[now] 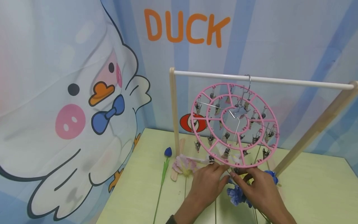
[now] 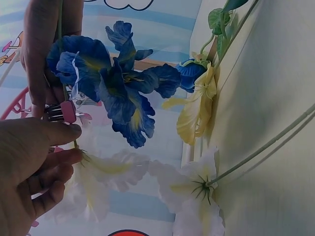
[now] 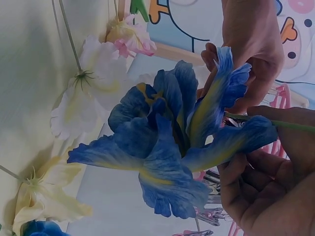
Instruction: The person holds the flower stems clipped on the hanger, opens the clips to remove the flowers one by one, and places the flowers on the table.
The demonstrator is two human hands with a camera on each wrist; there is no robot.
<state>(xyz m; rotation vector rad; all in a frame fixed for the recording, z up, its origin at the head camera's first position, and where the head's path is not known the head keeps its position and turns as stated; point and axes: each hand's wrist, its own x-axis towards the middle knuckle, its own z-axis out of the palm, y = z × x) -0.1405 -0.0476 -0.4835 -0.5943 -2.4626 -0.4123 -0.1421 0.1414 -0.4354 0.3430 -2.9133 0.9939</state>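
Note:
A pink round hanging rack with metal clips tilts above both hands. At its near rim, my right hand pinches a small metal clip with a pink tip. My left hand faces it from the left, thumb and fingertip pinching a thin green stem beside the clip. A blue iris with yellow streaks hangs just under the hands. In the right wrist view, a green stem crosses in front of my right hand. Petals and fingers partly hide the contact at the clip.
The rack's hook hangs from a white rod on wooden posts. On the pale table lie a blue bud, a pink flower, white flowers and a yellow flower. A printed curtain stands behind.

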